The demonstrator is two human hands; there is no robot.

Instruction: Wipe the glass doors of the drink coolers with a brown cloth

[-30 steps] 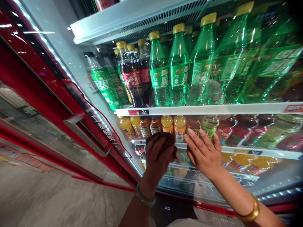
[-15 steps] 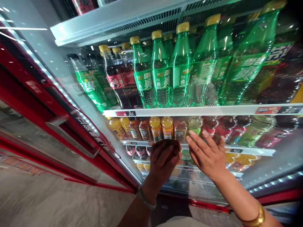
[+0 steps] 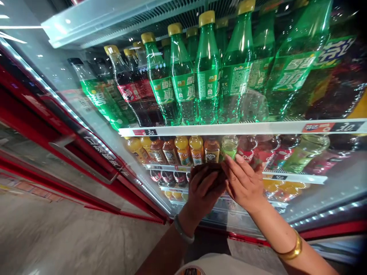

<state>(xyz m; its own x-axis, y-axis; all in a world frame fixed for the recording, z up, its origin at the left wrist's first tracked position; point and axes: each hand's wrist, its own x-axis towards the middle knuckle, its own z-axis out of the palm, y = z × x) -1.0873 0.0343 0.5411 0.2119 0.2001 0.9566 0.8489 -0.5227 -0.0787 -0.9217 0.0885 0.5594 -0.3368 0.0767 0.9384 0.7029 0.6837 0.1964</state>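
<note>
Drinks cooler [image 3: 137, 202]: green Sprite bottles [image 3: 208, 68] and cola bottles [image 3: 129, 91], filled, on the upper shelf [image 3: 243, 128]; Qoo bottles [image 3: 196, 147] of orange drink below. Left hand [image 3: 205, 189]: fingers bent over a dark brown bundle [image 3: 210, 167], grasping it before the lower bottles. Right hand [image 3: 243, 183]: fingers extended, grip indeterminable; overlaps the bundle's edge, formerly apart.

“Sprite” on bottle [image 3: 233, 82], “3.0” on tag [image 3: 151, 132]

Left fingers [image 3: 208, 181]: curled around a dark brown bundle [image 3: 214, 167]
Right fingers [image 3: 243, 169]: extended, close beside the left
Long white shelf [image 3: 229, 129]: clear green plastic bottles [image 3: 208, 78], yellow-capped
</note>
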